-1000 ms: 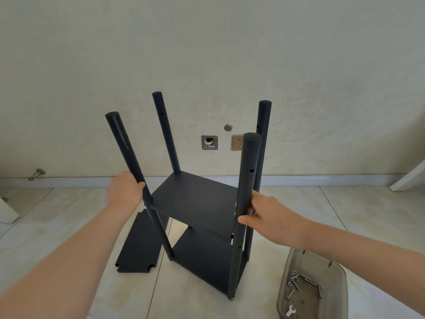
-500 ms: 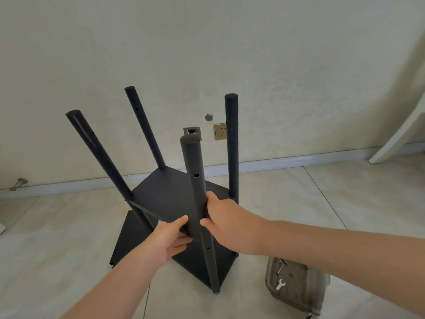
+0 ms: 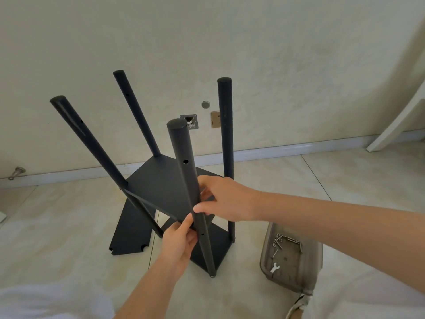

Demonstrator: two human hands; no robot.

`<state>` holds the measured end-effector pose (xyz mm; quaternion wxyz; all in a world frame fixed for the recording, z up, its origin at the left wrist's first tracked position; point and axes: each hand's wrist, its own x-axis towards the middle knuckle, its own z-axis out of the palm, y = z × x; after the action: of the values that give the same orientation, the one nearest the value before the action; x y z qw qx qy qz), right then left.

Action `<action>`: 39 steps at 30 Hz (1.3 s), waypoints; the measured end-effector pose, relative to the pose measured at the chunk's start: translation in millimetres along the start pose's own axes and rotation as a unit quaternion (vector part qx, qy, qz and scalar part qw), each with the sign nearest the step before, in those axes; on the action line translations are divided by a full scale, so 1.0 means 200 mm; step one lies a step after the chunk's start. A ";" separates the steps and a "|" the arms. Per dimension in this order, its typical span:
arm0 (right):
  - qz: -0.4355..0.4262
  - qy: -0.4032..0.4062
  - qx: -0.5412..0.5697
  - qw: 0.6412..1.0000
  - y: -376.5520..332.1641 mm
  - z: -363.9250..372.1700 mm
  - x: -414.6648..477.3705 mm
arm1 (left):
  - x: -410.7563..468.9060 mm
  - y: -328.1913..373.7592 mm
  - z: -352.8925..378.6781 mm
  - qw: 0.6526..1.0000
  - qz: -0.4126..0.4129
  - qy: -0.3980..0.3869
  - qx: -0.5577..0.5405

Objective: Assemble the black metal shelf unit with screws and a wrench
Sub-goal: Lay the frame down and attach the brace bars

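Wobble is the risk: the shelf unit (image 3: 213,247) stands on the floor (image 3: 57,226), right hand (image 3: 226,199) wrapped round its near pole (image 3: 182,153), left hand (image 3: 180,244) seemingly pinching the upper shelf (image 3: 161,187) at its corner; a loose joint could let that shelf slip or the frame tip.

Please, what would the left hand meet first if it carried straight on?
The middle shelf's front edge, beside the near post: the left hand seems to pinch it, though depth is unclear.

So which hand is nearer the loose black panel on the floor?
Left. Left hand sits just right of the loose panel, at the shelf corner; right hand grips the front post higher, farther right.
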<state>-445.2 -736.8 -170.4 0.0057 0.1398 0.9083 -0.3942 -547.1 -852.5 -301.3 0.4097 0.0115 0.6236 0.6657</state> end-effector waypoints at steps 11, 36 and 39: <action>-0.004 0.037 -0.026 0.999 -0.01 0.01 0.05 | -0.02 -0.02 0.01 1.000 0.015 -0.017 -0.011; 0.229 -0.180 -0.013 0.956 0.61 0.08 -0.11 | 0.09 -0.16 -0.09 0.988 0.091 -0.108 0.066; 0.319 -0.205 -0.079 0.922 0.86 0.21 -0.14 | 0.11 -0.17 -0.09 0.988 0.087 -0.104 0.076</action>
<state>-378.5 -661.6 -319.4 0.3287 0.3376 0.8227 -0.3181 -554.1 -858.5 -344.7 0.4105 0.1659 0.6230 0.6448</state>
